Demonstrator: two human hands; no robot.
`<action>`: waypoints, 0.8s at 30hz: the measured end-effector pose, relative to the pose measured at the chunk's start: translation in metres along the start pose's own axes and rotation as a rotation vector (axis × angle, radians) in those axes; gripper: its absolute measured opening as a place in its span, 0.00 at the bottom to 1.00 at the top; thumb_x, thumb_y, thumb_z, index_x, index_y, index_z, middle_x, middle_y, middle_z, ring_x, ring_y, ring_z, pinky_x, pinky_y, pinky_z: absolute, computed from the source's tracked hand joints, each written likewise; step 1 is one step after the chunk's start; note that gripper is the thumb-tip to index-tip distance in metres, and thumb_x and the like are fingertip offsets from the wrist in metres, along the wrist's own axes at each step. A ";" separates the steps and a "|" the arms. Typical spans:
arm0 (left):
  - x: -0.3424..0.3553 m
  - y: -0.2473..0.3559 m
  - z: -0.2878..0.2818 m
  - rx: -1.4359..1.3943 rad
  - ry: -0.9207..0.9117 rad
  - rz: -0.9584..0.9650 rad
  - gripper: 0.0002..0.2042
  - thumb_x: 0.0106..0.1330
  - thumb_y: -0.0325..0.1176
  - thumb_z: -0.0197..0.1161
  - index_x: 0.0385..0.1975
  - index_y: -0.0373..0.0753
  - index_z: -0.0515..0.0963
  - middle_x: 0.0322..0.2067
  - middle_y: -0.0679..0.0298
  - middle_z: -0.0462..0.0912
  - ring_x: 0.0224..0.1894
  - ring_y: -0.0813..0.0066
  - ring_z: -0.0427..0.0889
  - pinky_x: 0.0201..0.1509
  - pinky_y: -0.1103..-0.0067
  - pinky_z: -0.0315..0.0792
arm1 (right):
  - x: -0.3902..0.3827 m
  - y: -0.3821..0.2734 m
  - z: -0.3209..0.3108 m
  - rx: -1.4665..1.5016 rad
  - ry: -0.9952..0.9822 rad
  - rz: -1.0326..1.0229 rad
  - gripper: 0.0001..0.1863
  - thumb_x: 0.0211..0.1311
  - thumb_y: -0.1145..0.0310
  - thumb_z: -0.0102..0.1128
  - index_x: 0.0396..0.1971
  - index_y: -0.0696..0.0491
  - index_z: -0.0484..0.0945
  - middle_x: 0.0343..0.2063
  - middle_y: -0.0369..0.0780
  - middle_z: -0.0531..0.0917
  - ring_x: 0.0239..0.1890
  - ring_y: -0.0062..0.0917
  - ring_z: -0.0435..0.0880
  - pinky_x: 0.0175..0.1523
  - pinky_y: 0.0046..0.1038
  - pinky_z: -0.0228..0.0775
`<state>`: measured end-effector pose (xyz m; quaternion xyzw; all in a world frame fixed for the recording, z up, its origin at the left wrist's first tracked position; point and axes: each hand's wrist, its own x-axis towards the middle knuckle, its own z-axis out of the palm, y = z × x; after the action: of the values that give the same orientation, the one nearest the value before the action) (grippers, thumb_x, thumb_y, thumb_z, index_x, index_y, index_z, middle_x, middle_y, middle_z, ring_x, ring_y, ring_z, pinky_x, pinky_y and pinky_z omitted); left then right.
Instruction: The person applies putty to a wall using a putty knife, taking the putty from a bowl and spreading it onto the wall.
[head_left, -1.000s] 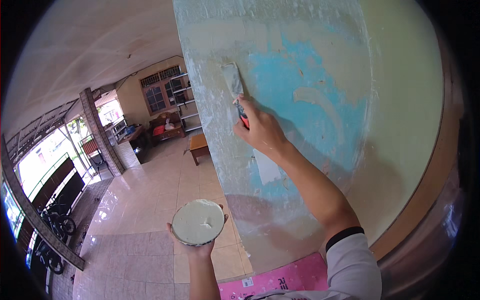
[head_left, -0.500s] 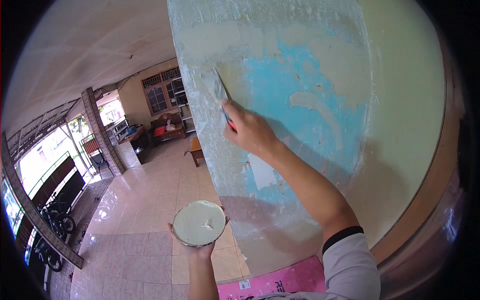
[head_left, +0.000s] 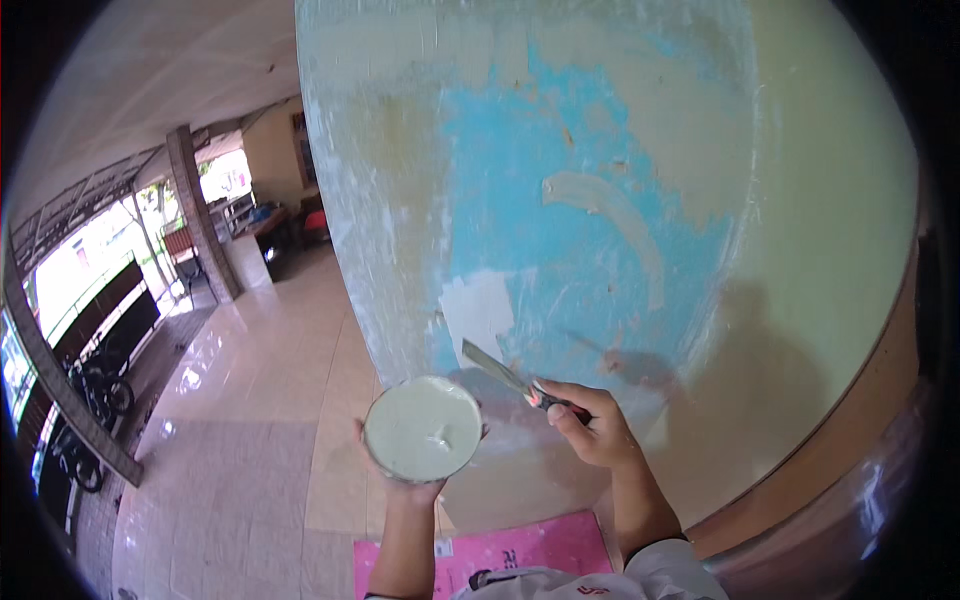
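My left hand grips a round, flat container of pale grey-green paste from below, its fingertips showing round the rim. Just right of it, my right hand is closed on the dark handle of a putty knife, its flat, paste-smeared blade angled up-left just beyond the container. Both are in front of a wall with a large bright blue area among patchy grey-green coatings, a curved smear of filler and a whitish square patch.
A tiled floor spreads to the left toward a pillar, furniture, a gate and parked two-wheelers. A pink board lies at the wall's foot. A wooden frame curves along the right.
My right hand has brought the putty knife down from the upper wall to beside the container. The container appears slightly higher and further right, and the view has shifted.
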<state>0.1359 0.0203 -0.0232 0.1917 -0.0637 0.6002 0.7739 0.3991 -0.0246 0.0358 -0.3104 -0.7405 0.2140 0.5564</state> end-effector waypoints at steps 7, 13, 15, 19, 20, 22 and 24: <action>0.007 -0.065 -0.003 -0.086 0.013 -0.053 0.41 0.67 0.73 0.48 0.68 0.46 0.72 0.68 0.57 0.73 0.67 0.46 0.72 0.68 0.38 0.65 | -0.045 0.016 -0.053 -0.179 -0.030 0.090 0.16 0.64 0.76 0.71 0.52 0.57 0.86 0.30 0.43 0.87 0.29 0.22 0.83 0.36 0.24 0.74; 0.002 -0.096 -0.007 -0.015 0.018 -0.042 0.39 0.68 0.73 0.49 0.70 0.51 0.70 0.71 0.54 0.68 0.69 0.39 0.67 0.65 0.27 0.58 | -0.079 0.041 -0.085 -0.261 0.031 0.165 0.16 0.62 0.76 0.72 0.51 0.57 0.87 0.32 0.43 0.88 0.30 0.23 0.85 0.37 0.24 0.76; -0.004 -0.102 -0.002 -0.017 -0.087 -0.099 0.39 0.68 0.72 0.47 0.70 0.51 0.70 0.71 0.57 0.68 0.68 0.40 0.70 0.65 0.30 0.62 | -0.086 0.047 -0.096 -0.263 0.052 0.199 0.16 0.62 0.76 0.72 0.51 0.57 0.87 0.33 0.44 0.88 0.30 0.22 0.85 0.37 0.24 0.77; -0.013 -0.112 -0.018 -0.033 0.059 -0.030 0.39 0.68 0.72 0.46 0.70 0.51 0.70 0.71 0.54 0.67 0.69 0.37 0.68 0.65 0.29 0.60 | -0.097 0.043 -0.104 -0.193 0.063 0.210 0.15 0.64 0.75 0.71 0.51 0.58 0.86 0.32 0.43 0.88 0.30 0.21 0.84 0.37 0.23 0.76; -0.016 -0.114 -0.020 -0.064 0.107 -0.001 0.39 0.68 0.72 0.46 0.70 0.51 0.70 0.71 0.54 0.67 0.69 0.37 0.68 0.66 0.28 0.59 | -0.100 0.037 -0.104 -0.121 0.018 0.184 0.15 0.64 0.75 0.70 0.51 0.59 0.86 0.31 0.43 0.87 0.30 0.20 0.84 0.36 0.23 0.75; -0.015 -0.118 -0.024 -0.049 0.178 0.022 0.39 0.68 0.72 0.46 0.70 0.50 0.70 0.70 0.53 0.68 0.69 0.38 0.68 0.66 0.30 0.61 | -0.094 0.035 -0.104 -0.198 -0.015 0.219 0.15 0.64 0.77 0.70 0.50 0.60 0.86 0.29 0.42 0.87 0.29 0.19 0.82 0.35 0.23 0.74; -0.016 -0.121 -0.026 -0.033 0.248 0.044 0.40 0.68 0.72 0.46 0.69 0.49 0.70 0.70 0.53 0.69 0.69 0.38 0.69 0.67 0.33 0.62 | -0.093 0.036 -0.105 -0.276 -0.048 0.253 0.15 0.63 0.79 0.69 0.50 0.61 0.86 0.28 0.41 0.86 0.28 0.18 0.81 0.34 0.23 0.72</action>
<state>0.2435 -0.0094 -0.0786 0.1017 0.0182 0.6350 0.7656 0.5248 -0.0665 -0.0217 -0.4691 -0.7310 0.1861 0.4593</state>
